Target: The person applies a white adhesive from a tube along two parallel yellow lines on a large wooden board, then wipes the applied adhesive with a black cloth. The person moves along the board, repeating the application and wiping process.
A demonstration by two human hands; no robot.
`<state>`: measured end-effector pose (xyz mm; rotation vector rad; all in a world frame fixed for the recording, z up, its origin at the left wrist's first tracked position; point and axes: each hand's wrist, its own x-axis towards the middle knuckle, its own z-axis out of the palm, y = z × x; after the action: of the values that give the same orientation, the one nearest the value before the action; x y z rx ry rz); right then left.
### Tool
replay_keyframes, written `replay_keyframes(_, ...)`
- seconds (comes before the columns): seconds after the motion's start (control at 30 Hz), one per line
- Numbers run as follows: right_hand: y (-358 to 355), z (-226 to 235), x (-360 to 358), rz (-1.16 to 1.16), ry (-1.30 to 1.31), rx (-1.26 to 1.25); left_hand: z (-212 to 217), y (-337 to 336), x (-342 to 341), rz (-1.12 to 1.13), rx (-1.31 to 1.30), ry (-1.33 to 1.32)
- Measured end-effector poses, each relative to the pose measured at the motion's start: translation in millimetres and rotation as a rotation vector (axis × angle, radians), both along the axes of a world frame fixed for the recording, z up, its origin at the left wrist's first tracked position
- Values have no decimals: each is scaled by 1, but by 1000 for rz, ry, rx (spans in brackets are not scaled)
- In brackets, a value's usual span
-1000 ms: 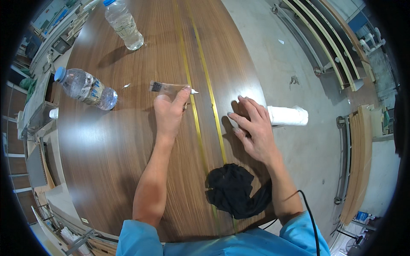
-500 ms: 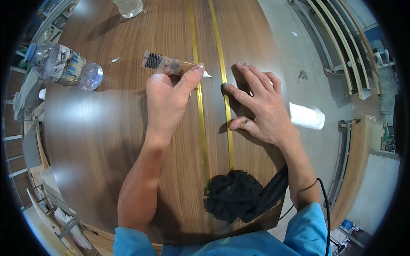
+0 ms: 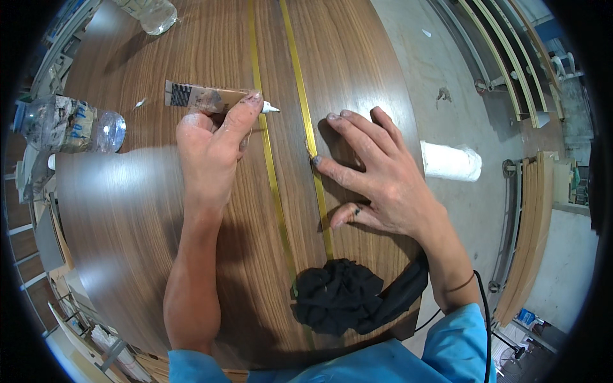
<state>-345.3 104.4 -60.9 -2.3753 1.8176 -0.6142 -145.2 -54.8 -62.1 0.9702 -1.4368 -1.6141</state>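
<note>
A clear squeeze tube (image 3: 207, 97) with a white nozzle is gripped in my left hand (image 3: 214, 153), the thumb pressing near the nozzle end. Its tip points right, between two gold strips that run lengthwise along the brown wood-grain panel (image 3: 140, 217). My right hand (image 3: 393, 179) is spread over the right gold strip (image 3: 295, 64), with a dark-smudged fingertip at the strip's edge. Some residue shows on the strip by that fingertip. The left gold strip (image 3: 273, 185) passes beneath the tube. Dark smudges also mark my right thumb.
A crumpled black cloth (image 3: 341, 297) lies on the panel near my body. Clear plastic bottles stand at the left, one with a torn label (image 3: 70, 124) and one at the far edge (image 3: 158, 16). Beyond the right edge are a white roll (image 3: 452, 161) and stacked boards (image 3: 533, 236).
The view has shifted, so the panel and bottles appear farther left. My right fingertip has slid nearer along the right strip, and residue now shows there. My left hand keeps hold of the tube.
</note>
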Motion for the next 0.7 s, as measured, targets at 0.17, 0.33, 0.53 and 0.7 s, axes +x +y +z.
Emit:
replay_keyframes(0.17,4,1,1,13,18,41,1,0,-1,27,0,-24)
replay_keyframes(0.33,-18,2,-7,-9,53,-4,1,-1,0,6,32,-14)
replay_keyframes(0.53,-35,0,-10,-21,36,-46,-1,-5,2,-28,28,39)
replay_keyframes(0.7,-9,1,-1,32,-48,-8,-2,-3,2,-18,24,41)
